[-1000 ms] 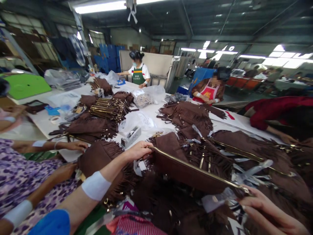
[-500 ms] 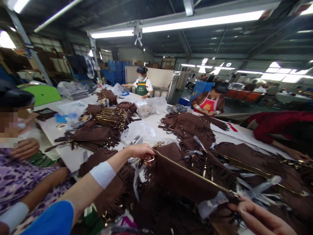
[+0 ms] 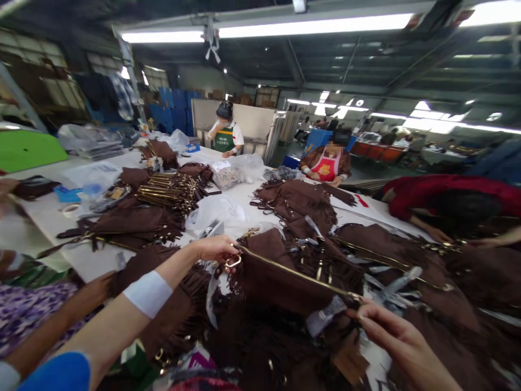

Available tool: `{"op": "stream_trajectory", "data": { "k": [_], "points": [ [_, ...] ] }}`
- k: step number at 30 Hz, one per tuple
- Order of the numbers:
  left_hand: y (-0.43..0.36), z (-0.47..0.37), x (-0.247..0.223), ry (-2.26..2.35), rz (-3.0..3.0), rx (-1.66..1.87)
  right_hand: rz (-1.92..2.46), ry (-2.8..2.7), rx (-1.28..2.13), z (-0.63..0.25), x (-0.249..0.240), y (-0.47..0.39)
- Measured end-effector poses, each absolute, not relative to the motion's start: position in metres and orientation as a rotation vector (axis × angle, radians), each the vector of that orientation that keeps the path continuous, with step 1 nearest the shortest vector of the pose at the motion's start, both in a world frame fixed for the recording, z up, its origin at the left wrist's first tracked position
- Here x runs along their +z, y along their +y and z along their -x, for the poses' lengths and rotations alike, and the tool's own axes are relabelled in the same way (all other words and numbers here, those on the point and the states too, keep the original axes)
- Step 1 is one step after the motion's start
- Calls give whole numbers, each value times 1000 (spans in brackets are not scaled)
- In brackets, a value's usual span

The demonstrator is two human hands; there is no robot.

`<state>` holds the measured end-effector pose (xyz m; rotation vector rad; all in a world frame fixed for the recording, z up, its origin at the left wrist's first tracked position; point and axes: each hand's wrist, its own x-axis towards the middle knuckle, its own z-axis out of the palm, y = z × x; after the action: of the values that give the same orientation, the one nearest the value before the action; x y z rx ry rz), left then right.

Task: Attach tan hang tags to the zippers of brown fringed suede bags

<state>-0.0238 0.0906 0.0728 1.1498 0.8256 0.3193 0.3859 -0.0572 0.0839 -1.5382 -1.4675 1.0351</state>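
I hold a brown suede fringed bag (image 3: 280, 282) stretched between both hands above a heap of like bags. My left hand (image 3: 214, 248) pinches its left top corner, where a gold ring hangs. My right hand (image 3: 386, 334) grips the right end of the gold zipper edge, beside a strip of clear plastic wrap (image 3: 325, 317). The bag's fringe hangs down over the pile below.
More brown fringed bags (image 3: 297, 198) cover the white table (image 3: 49, 217), with clear plastic bags (image 3: 215, 209) between them. A co-worker's arm (image 3: 81, 298) rests at my left. A person in red (image 3: 448, 198) leans in at the right; two others work at the far end.
The bag's right end has come nearer as my right hand shifted left and up along the zipper edge. My left hand keeps its corner. The view has swung slightly.
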Motion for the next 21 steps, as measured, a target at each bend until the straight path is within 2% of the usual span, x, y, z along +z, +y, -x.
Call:
{"op": "stream_trajectory", "data": {
  "k": [12, 21],
  "points": [
    [96, 33, 66, 853, -1115, 316, 1513, -1420, 1130, -379, 79, -57],
    [101, 37, 43, 853, -1003, 367, 1541, -1364, 1171, -402, 42, -43]
  ]
}}
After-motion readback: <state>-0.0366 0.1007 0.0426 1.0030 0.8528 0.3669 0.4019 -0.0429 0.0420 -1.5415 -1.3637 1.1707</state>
